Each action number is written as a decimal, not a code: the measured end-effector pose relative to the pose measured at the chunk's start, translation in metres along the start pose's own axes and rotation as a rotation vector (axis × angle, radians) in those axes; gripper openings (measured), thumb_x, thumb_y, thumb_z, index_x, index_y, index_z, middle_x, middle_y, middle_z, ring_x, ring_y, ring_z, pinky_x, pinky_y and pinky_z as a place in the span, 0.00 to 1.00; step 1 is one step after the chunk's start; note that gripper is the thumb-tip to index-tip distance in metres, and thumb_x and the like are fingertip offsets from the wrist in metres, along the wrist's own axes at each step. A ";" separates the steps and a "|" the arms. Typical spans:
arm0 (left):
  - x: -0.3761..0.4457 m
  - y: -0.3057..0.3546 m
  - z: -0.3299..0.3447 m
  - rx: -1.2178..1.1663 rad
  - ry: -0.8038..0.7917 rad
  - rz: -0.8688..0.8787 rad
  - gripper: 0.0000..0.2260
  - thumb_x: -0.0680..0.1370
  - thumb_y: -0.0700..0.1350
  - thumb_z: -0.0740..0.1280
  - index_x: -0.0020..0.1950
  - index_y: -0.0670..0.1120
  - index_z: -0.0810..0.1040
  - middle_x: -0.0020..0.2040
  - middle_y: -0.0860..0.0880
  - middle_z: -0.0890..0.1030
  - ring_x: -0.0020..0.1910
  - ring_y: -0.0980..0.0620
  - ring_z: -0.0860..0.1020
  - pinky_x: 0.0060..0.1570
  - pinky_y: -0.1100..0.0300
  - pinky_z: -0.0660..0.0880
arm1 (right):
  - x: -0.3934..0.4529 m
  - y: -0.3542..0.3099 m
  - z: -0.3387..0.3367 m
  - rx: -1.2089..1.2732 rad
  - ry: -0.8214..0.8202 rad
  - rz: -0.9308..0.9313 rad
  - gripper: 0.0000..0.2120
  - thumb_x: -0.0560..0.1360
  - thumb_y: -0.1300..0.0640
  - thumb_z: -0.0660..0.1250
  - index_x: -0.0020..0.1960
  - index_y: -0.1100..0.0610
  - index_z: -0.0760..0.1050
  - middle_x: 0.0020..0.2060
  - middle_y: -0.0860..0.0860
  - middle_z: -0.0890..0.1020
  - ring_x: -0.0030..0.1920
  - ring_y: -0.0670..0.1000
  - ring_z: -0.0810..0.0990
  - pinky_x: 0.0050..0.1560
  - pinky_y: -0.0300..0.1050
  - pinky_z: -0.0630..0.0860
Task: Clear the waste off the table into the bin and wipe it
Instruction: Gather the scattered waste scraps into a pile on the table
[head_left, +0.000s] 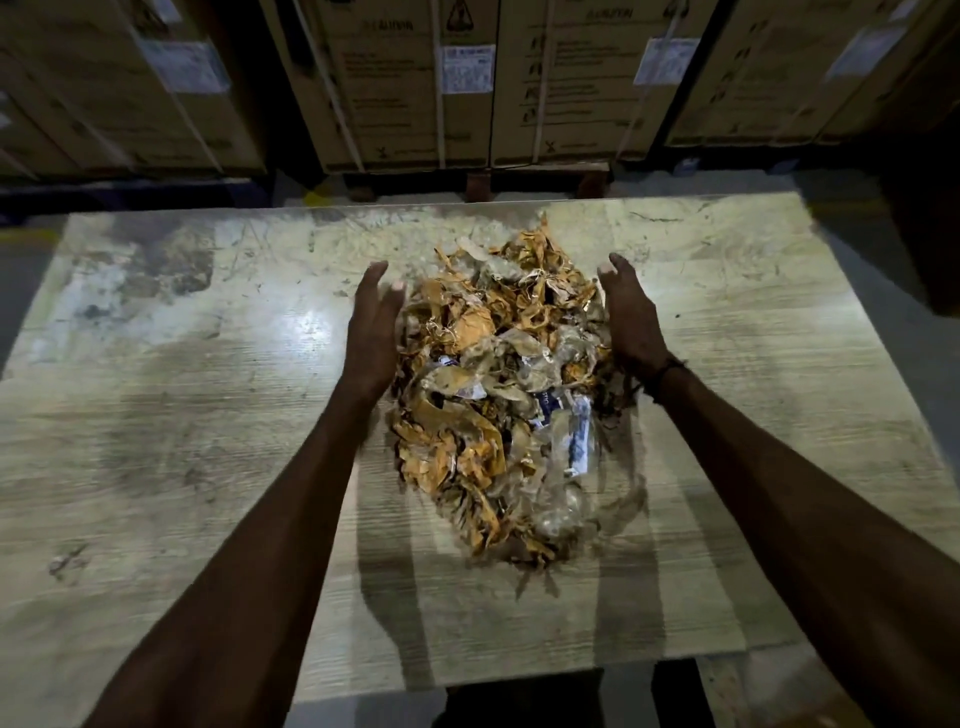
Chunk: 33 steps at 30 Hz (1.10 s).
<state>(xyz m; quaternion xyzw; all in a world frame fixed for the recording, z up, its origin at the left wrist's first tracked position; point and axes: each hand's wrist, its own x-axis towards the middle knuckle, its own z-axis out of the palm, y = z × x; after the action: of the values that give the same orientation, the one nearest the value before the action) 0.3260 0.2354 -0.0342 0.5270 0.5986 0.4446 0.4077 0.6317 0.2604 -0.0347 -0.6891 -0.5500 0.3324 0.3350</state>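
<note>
Stacked cartons (415, 88) loom behind our surface (156, 415); the waste (498, 395) is heaped mid-surface, our left hand (375, 332) and right hand (631, 317) flanking it, each grip wide, to scoop it together.

Crumpled brown paper and clear plastic waste (498, 395) lies on a scuffed, faintly glossy wood-grain table (208, 415).

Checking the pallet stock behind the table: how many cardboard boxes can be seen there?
4: far left, centre-left, centre-right and far right, all beyond the table. More may be hidden out of frame.
</note>
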 end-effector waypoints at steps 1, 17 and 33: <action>0.013 0.001 0.001 0.006 -0.043 -0.025 0.31 0.82 0.63 0.56 0.83 0.52 0.63 0.83 0.49 0.63 0.77 0.57 0.63 0.73 0.61 0.61 | 0.010 -0.001 0.001 -0.001 -0.027 -0.015 0.27 0.88 0.45 0.54 0.82 0.56 0.59 0.82 0.54 0.63 0.80 0.53 0.62 0.73 0.37 0.57; -0.030 -0.016 -0.011 -0.059 0.052 0.008 0.24 0.87 0.54 0.56 0.83 0.51 0.66 0.83 0.56 0.65 0.80 0.64 0.62 0.77 0.67 0.61 | -0.036 0.010 -0.013 -0.027 0.355 -0.141 0.23 0.86 0.43 0.55 0.75 0.53 0.74 0.71 0.50 0.78 0.68 0.51 0.78 0.69 0.47 0.74; -0.231 -0.024 0.051 0.600 0.046 -0.012 0.33 0.85 0.61 0.50 0.87 0.46 0.50 0.87 0.49 0.48 0.86 0.51 0.48 0.84 0.48 0.48 | -0.266 0.020 0.080 -0.268 0.264 -0.089 0.29 0.86 0.47 0.51 0.83 0.59 0.56 0.83 0.53 0.57 0.84 0.52 0.53 0.81 0.59 0.56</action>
<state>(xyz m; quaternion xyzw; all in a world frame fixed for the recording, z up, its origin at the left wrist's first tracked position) 0.3945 0.0103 -0.0670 0.6103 0.7154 0.2572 0.2228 0.5296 0.0036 -0.0717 -0.7402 -0.5706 0.1477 0.3237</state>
